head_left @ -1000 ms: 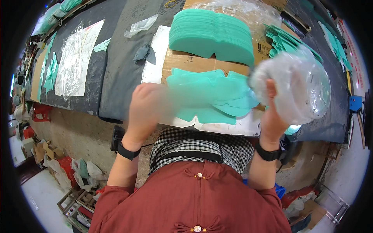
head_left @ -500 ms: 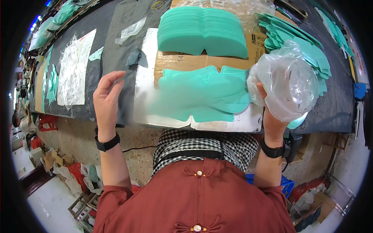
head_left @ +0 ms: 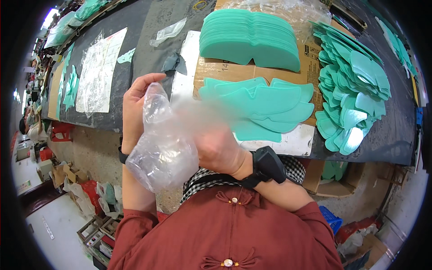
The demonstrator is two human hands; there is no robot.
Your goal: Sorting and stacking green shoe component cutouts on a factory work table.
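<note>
A clear, crinkled plastic bag (head_left: pixel 164 155) hangs between my hands at the table's near edge, its rounded wide end toward my body. My left hand (head_left: pixel 135 105) has bent fingers closed at the bag's narrow upper tip, which partly hides them. Beside it, my right hand (head_left: pixel 218 146) reaches across and grips the bag's right side; its fingers are blurred and partly covered. Just beyond my right hand, several overlapping green, curved flat pieces (head_left: pixel 274 101) lie loosely fanned. Behind them stands a thick neat stack of green pieces (head_left: pixel 249 40).
Cardboard (head_left: pixel 216 74) and a white board (head_left: pixel 297 141) lie under the green pieces. A messy green heap (head_left: pixel 353 90) sits to the right. Farther left are a plastic-covered white sheet (head_left: pixel 101 74), a dark scrap (head_left: pixel 174 64) and a clear plastic strip (head_left: pixel 168 32).
My right hand has carried the plastic bag leftward from above the right-hand heap to my left hand. The heap is now uncovered. My left hand has met the bag's tip.
</note>
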